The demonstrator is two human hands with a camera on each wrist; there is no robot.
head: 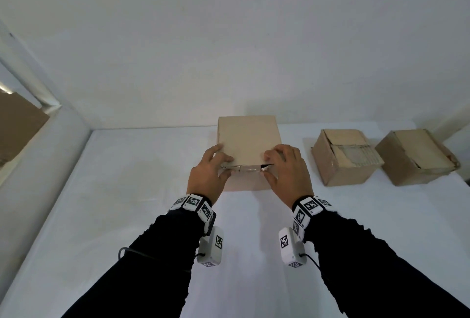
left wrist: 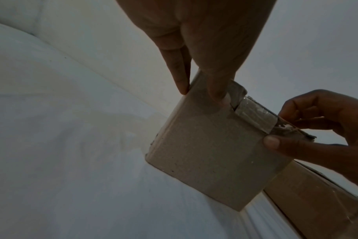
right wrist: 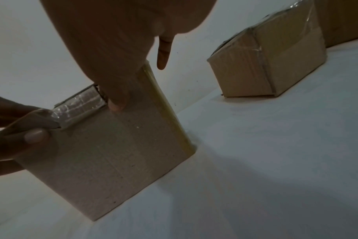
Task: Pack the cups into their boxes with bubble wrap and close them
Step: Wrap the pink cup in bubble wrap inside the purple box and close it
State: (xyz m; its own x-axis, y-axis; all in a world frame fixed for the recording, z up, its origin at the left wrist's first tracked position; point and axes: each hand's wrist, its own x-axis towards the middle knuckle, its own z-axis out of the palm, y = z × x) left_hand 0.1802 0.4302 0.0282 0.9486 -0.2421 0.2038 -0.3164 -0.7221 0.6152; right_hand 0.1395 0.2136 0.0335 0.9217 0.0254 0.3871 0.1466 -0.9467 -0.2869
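Note:
A plain cardboard box (head: 248,139) stands on the white table, its lid folded down. A strip of clear tape (head: 250,168) runs along its near top edge. My left hand (head: 225,162) grips the near left corner, fingers on the lid and thumb (left wrist: 219,97) on the front face (left wrist: 210,153). At the near right corner, my right hand (head: 269,162) pinches the lid's torn edge beside the tape (left wrist: 253,116). In the right wrist view its thumb (right wrist: 117,103) presses the front face (right wrist: 117,153) next to the tape (right wrist: 80,105). No cup or bubble wrap shows.
Two closed, worn cardboard boxes (head: 346,156) (head: 417,156) sit to the right on the table (head: 127,190); the nearer one (right wrist: 270,64) is taped. A white wall rises just behind the boxes. A brown cardboard sheet (head: 17,124) lies beyond the table's left edge.

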